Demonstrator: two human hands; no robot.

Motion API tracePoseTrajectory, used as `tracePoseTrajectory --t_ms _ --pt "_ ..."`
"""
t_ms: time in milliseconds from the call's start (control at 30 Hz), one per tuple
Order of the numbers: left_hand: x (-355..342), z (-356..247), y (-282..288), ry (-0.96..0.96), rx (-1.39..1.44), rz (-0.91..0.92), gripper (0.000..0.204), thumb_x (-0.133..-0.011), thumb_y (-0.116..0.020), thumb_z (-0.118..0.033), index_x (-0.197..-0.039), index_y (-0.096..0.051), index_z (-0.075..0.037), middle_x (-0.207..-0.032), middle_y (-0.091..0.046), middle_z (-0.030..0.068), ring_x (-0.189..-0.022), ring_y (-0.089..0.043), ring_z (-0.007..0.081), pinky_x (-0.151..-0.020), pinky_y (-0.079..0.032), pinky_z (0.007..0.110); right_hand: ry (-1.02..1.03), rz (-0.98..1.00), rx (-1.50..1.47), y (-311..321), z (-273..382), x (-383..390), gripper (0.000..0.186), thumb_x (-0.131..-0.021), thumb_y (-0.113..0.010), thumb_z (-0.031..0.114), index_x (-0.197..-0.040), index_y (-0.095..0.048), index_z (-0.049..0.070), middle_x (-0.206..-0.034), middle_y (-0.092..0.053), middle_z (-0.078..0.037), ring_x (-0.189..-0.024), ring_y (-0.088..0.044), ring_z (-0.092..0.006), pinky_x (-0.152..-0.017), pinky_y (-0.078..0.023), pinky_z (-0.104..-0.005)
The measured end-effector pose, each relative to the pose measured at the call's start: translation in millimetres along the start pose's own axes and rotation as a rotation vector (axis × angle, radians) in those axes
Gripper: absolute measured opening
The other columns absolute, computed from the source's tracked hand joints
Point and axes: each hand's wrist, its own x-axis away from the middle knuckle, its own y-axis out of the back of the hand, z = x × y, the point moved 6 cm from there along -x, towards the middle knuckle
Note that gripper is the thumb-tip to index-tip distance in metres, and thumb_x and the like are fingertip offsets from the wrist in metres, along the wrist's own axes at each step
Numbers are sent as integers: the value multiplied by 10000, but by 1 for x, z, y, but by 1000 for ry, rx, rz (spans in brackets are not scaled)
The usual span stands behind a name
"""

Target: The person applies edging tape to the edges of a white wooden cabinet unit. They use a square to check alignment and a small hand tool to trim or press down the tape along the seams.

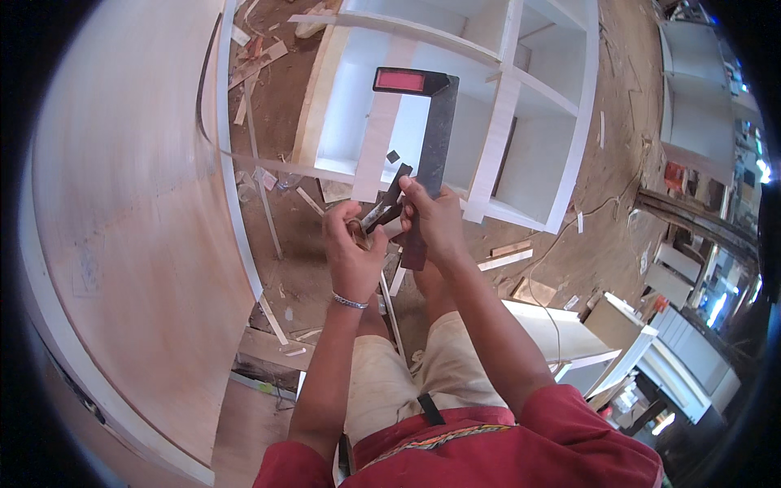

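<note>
My right hand (pixel 435 220) is closed round the dark blade of a try square (pixel 440 134). The square's black handle with a pink-red inset points left, above the cabinet's opening. A narrow dark strip-like tool (pixel 392 195) with a silvery part also sits at my right fingers and slants down toward my left hand. My left hand (pixel 355 252), a chain bracelet at its wrist, is curled round a small brownish rounded thing (pixel 356 231) whose kind I cannot make out. Both hands are close together, above my knees.
A white-lined cabinet carcass (pixel 533 150) with compartments lies ahead. A large wooden panel (pixel 138 203) with pale edging fills the left. Wood strips and offcuts (pixel 508 259) litter the dirt floor. A thin cable (pixel 598 213) crosses the ground at right, near more cabinet parts (pixel 683 366).
</note>
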Motion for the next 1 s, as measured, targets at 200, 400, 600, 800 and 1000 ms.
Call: tracePoseTrajectory --t_ms 200,400,600,800,1000 --pt "-26 -44 -31 128 73 -21 359 -910 -599 62 -1260 -559 -10 -1206 -622 80 -1078 -614 178 -972 -496 325 -62 82 -95 25 25 -21 291 -952 -762 267 -939 -636 4 -666 -584 -20 -518 -557 -112 -484 -438 -275" --pt "-77 -71 -59 433 524 449 312 -1000 -561 -56 -1308 -561 -8 -1147 -660 81 -1045 -640 175 -952 -534 349 -39 364 145 72 71 -32 310 -955 -752 263 -865 -644 -14 -667 -630 -25 -545 -585 -97 -511 -453 -285" --pt "-58 -100 -118 595 293 901 331 -960 -749 -127 -1234 -623 10 -1089 -666 59 -983 -637 120 -868 -543 282 105 597 507 126 107 -23 301 -921 -761 276 -1004 -736 -12 -737 -700 -113 -633 -643 -207 -615 -518 -355" --pt "-58 -107 -131 416 159 852 312 -904 -808 -104 -1165 -686 16 -1089 -709 62 -1013 -656 115 -885 -548 281 375 711 730 140 143 -24 267 -871 -750 214 -1052 -732 19 -795 -691 -223 -702 -658 -388 -696 -524 -428" --pt "-63 -105 -147 447 169 947 307 -908 -799 -103 -1177 -709 17 -1116 -724 63 -1038 -662 130 -925 -538 298 358 795 732 149 132 -37 302 -881 -724 256 -1088 -741 36 -800 -698 -217 -746 -663 -409 -741 -526 -461"
